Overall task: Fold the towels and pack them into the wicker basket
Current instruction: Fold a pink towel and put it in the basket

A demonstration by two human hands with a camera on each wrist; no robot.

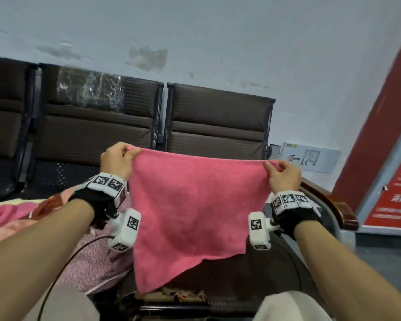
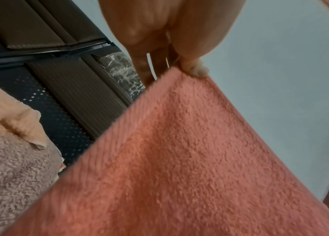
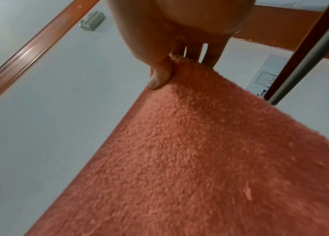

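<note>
A pink towel (image 1: 190, 209) hangs spread out in the air in front of me, its lower edge slanting down to a point at the lower left. My left hand (image 1: 123, 156) pinches its top left corner, thumb against fingers, as the left wrist view shows (image 2: 181, 67). At the top right corner my right hand (image 1: 279, 169) pinches the towel (image 3: 210, 143) the same way (image 3: 167, 68). A strip of woven wicker (image 1: 183, 295) shows just below the towel's low point; the rest of it is hidden.
Several other towels (image 1: 33, 216), pink and mauve, lie heaped on the seat at the left (image 2: 8, 167). A row of dark brown chairs (image 1: 218, 121) stands against the grey wall. A wooden armrest (image 1: 333, 209) curves at the right. A red panel (image 1: 391, 135) fills the right edge.
</note>
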